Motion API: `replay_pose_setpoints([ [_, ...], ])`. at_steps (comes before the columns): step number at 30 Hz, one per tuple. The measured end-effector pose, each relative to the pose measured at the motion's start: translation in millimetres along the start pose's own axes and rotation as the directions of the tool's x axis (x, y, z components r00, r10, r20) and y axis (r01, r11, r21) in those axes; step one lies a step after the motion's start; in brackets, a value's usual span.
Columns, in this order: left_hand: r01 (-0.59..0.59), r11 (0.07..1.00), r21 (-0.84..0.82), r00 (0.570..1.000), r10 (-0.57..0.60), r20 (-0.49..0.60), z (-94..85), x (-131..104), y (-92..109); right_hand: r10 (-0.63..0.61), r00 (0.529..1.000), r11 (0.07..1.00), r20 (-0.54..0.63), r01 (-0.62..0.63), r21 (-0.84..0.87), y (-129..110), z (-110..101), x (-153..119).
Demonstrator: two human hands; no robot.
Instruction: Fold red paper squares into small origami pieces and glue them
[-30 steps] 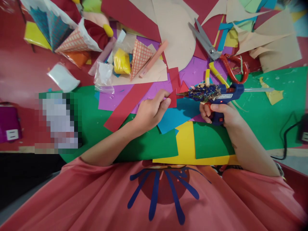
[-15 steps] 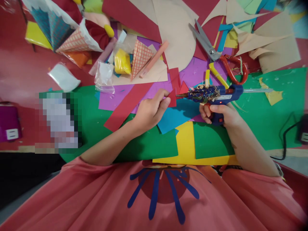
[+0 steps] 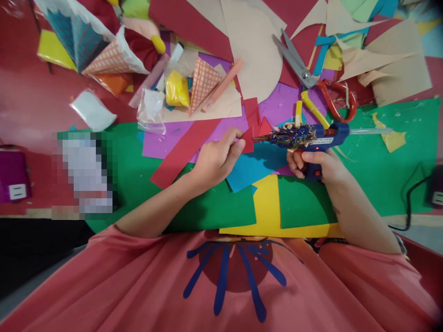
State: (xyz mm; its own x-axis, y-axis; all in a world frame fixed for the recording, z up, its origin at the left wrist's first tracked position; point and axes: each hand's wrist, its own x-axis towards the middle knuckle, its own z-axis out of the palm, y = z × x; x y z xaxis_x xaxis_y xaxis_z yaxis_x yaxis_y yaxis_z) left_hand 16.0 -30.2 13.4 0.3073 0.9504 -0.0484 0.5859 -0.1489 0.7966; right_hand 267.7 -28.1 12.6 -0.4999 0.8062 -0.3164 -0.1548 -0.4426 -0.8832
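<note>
My left hand [image 3: 220, 154] pinches a small red paper piece [image 3: 248, 140] between thumb and fingertips. In my right hand [image 3: 316, 163] is a blue glue gun [image 3: 323, 138], its front crusted with glue and glitter and a small light glowing on its side. The nozzle points left and meets the edge of the red piece, or comes very close; I cannot tell which. A clear glue stick [image 3: 370, 130] juts from the gun's back end. Below the nozzle lies a blue paper piece [image 3: 247, 173]. Open scissors [image 3: 304, 76] with red and yellow handles rest just behind the gun.
Green sheets [image 3: 207, 207] cover the table's front, with yellow paper [image 3: 266, 203] beneath. Checked paper cones [image 3: 110, 55], a bag of yellow material [image 3: 177, 90] and a white packet [image 3: 92, 110] lie at the left back. Beige scraps [image 3: 401, 69] lie at right. A black cord [image 3: 409, 203] hangs over the right edge.
</note>
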Motion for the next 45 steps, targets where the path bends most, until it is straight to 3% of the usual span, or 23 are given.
replay_pose_setpoints([
  [45, 0.019, 0.999, -0.047, 0.999, -0.021, -0.031, -4.3, 0.4, 3.6, 0.013, 0.999, 1.000, 0.037, -0.013, 0.003, -0.5, -0.9, -0.9],
])
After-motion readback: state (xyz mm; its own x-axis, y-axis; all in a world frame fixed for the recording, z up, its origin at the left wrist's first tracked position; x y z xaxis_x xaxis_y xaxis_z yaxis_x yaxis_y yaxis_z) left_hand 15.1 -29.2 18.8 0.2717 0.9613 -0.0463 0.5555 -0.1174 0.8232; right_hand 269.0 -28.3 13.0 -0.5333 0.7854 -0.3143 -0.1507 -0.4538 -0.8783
